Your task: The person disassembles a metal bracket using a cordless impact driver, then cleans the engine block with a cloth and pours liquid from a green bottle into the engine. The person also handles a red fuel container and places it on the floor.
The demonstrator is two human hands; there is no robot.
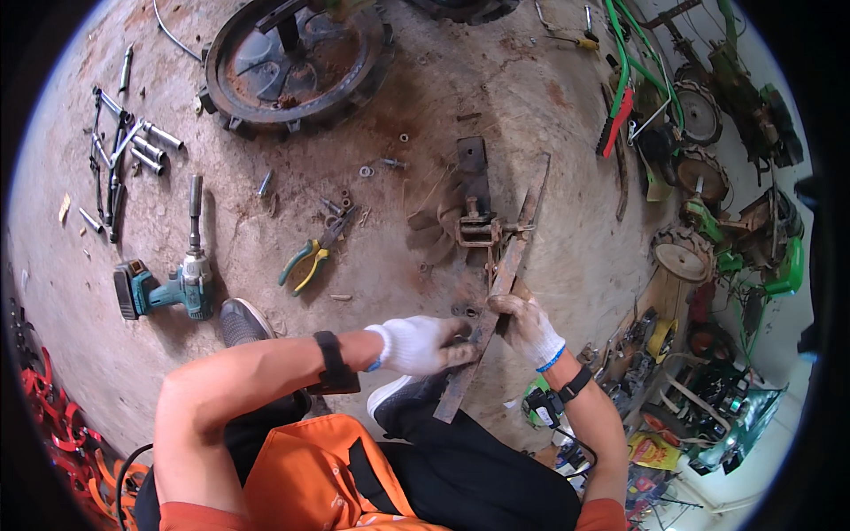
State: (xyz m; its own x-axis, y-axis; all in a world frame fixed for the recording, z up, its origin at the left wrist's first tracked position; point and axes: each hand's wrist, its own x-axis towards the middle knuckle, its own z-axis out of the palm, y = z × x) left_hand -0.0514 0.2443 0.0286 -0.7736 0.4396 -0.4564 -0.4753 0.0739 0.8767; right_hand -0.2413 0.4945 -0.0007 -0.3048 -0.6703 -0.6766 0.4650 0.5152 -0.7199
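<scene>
Right hand (529, 329) curls around the long metal bar (507, 269), thumb laid across it! Left hand (427, 345) comes in lower down, fingers against the edge; whether they pinch it, I can't tell. The bar slants over the knee, its upper end beside a rusty bracket (479, 235). Off to the left on the concrete floor (372, 288): pliers (307, 263), then a power drill (183, 288).
</scene>
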